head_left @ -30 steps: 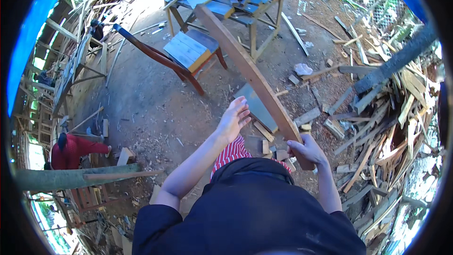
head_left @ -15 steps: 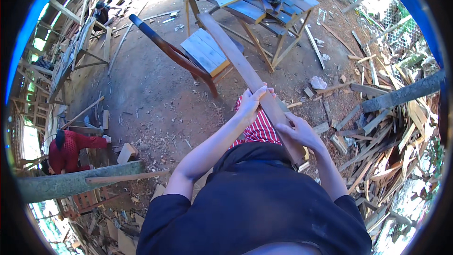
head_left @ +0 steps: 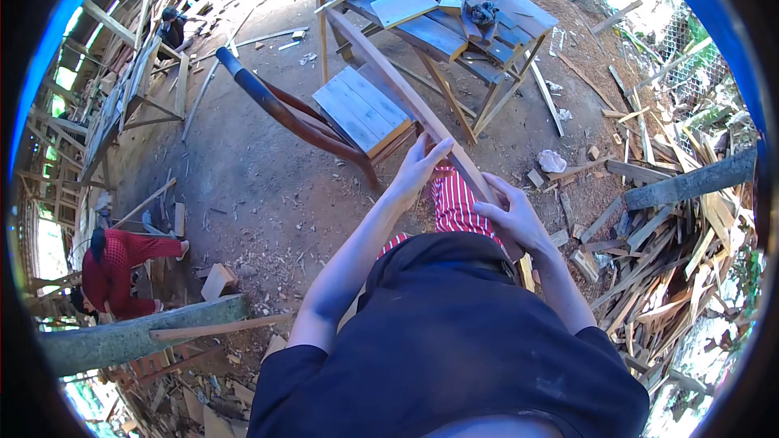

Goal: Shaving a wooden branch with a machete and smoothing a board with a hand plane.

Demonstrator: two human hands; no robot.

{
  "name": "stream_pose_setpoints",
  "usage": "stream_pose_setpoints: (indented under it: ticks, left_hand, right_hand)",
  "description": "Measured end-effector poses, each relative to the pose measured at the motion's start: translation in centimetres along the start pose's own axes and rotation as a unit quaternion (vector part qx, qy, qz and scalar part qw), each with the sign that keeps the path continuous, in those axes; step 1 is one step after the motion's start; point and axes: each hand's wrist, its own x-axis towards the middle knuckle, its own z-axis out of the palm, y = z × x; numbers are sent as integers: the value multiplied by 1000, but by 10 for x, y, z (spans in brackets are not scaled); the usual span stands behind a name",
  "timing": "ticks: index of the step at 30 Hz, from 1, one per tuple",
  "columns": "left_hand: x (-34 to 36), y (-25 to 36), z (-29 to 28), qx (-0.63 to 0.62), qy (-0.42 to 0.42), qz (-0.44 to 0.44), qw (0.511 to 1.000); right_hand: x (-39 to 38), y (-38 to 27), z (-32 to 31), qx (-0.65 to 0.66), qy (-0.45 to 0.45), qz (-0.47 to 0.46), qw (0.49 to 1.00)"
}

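A long, narrow brown plank (head_left: 387,75) slants from near my waist toward the cluttered table. My left hand (head_left: 425,162) grips it along its middle stretch, fingers curled at its side. Lower down, my right hand (head_left: 507,211) is wrapped round the same plank, thumb along it. Just beyond my left hand stands a wooden chair (head_left: 361,109) with a pale slatted seat and long, curved dark-brown back posts, partly behind the plank.
A wooden table (head_left: 511,20) holds loose boards. Scrap wood (head_left: 673,235) heaps at the right beside a grey post (head_left: 690,191). A person in red (head_left: 118,272) bends at lower left near a log (head_left: 97,345); another person (head_left: 172,28) is farther back.
My left hand was open beside the plank a second ago and now grips it. The plank has turned slightly. The chair and table appear shifted in view as the head moved.
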Motion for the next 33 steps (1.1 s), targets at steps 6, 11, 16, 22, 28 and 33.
stream_pose_setpoints:
  ticks: [6, 11, 16, 22, 28, 33]
  left_hand:
    - [61, 18, 2, -57, -45, -15, 997]
    - [156, 17, -12, 4, -19, -72, 997]
    - [283, 25, -6, -37, -3, -117, 992]
    - [395, 88, 26, -198, 29, -141, 970]
    - [457, 91, -45, -184, 96, -150, 967]
    - [463, 62, -91, -24, 84, -174, 981]
  right_hand:
    - [87, -9, -39, 155, -35, 32, 987]
    - [191, 1, -97, 194, 72, -6, 978]
    - [309, -23, -149, 118, 200, -37, 972]
    - [465, -10, -179, 43, 270, -87, 958]
    - [532, -1, -188, -53, 69, -23, 996]
    - [504, 41, -199, -121, -76, -89, 986]
